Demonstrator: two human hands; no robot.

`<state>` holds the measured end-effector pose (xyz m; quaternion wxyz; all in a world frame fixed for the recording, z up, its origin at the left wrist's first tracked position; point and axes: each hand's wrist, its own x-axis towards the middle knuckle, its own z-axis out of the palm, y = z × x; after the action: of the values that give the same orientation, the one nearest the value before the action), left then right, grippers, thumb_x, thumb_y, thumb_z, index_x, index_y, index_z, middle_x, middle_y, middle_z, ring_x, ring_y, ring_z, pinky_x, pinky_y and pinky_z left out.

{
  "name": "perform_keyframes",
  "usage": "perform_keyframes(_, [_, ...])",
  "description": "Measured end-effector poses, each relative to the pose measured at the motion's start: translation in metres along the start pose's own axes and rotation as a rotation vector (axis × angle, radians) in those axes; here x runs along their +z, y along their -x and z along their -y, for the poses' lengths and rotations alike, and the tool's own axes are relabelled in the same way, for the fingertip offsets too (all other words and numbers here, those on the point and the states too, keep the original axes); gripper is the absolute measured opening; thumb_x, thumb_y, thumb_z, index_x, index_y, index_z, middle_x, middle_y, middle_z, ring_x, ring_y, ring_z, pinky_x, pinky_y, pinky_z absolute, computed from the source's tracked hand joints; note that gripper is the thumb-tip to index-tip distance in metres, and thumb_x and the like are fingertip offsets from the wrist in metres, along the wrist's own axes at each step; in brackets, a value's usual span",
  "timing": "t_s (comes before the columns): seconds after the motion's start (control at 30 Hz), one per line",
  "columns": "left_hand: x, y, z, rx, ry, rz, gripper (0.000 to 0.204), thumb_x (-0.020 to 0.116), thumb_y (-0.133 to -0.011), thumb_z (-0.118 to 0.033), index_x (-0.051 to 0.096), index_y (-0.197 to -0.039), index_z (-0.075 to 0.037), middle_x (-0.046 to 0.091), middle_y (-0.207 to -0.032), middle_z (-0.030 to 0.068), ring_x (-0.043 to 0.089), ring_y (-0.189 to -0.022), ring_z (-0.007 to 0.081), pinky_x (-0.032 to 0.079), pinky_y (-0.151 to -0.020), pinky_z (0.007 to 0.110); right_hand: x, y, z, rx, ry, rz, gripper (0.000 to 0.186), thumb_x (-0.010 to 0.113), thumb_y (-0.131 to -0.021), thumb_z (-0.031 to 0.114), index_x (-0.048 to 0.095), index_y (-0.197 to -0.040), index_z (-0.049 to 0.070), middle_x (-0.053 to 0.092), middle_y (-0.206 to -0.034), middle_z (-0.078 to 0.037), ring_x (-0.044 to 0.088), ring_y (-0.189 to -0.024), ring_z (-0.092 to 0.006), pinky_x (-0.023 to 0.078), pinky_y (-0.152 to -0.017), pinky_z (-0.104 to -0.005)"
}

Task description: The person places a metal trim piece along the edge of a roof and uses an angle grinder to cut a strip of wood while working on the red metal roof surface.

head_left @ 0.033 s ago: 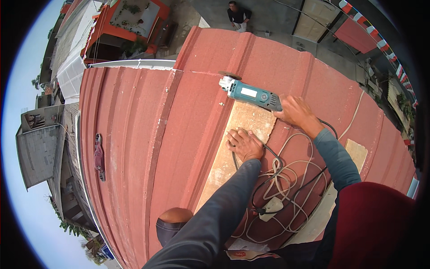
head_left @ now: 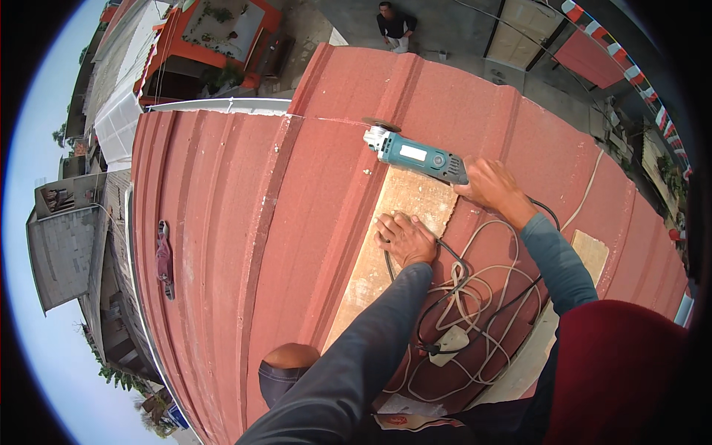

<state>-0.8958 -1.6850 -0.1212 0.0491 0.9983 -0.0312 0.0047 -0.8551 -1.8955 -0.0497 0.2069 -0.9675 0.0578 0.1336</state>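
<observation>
In the head view a teal angle grinder with a silver head lies crosswise over the red ribbed metal roof, its disc at a thin pale line across the sheet. My right hand grips the grinder's rear end. My left hand rests on a pale wooden board, fingers apart and slightly bent, beside a black cable. Coiled pale cords and a white socket block lie on the roof to the right of that board.
A second board is at the right and my bare knee at lower left. A maroon-handled tool lies on the left roofing. A person stands below beyond the roof's far edge. Neighbouring buildings flank the left edge.
</observation>
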Motion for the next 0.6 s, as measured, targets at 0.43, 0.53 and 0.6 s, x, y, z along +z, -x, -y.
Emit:
perform_keyframes(0.43, [0.001, -0.002, 0.002, 0.008, -0.020, -0.021, 0.046, 0.042, -0.094, -0.026, 0.044, -0.125, 0.008, 0.037, -0.138, 0.0289, 0.028, -0.135, 0.0430, 0.018, -0.107, 0.057, -0.001, 0.013, -0.007, 0.018, 0.032, 0.023, 0.050, 0.072, -0.079, 0.040, 0.063, -0.099, -0.005, 0.068, -0.089, -0.024, 0.068, -0.087, -0.0394, 0.053, -0.077, -0.0459])
perform_keyframes(0.53, [0.001, -0.002, 0.002, 0.007, -0.002, -0.025, 0.047, 0.042, -0.094, -0.026, 0.044, -0.126, 0.009, 0.037, -0.138, 0.0290, 0.028, -0.135, 0.0427, 0.017, -0.108, 0.056, -0.002, 0.013, -0.007, 0.020, 0.036, 0.028, 0.050, 0.072, -0.079, 0.040, 0.063, -0.099, -0.005, 0.068, -0.089, -0.024, 0.068, -0.086, -0.0395, 0.053, -0.077, -0.0459])
perform_keyframes(0.6, [0.001, -0.001, 0.001, 0.001, -0.005, -0.019, 0.047, 0.041, -0.094, -0.026, 0.044, -0.126, 0.009, 0.037, -0.138, 0.0290, 0.027, -0.135, 0.0427, 0.017, -0.108, 0.056, -0.003, 0.010, -0.005, 0.020, 0.030, 0.024, 0.050, 0.071, -0.079, 0.040, 0.063, -0.098, -0.005, 0.068, -0.089, -0.024, 0.068, -0.086, -0.0394, 0.053, -0.077, -0.0460])
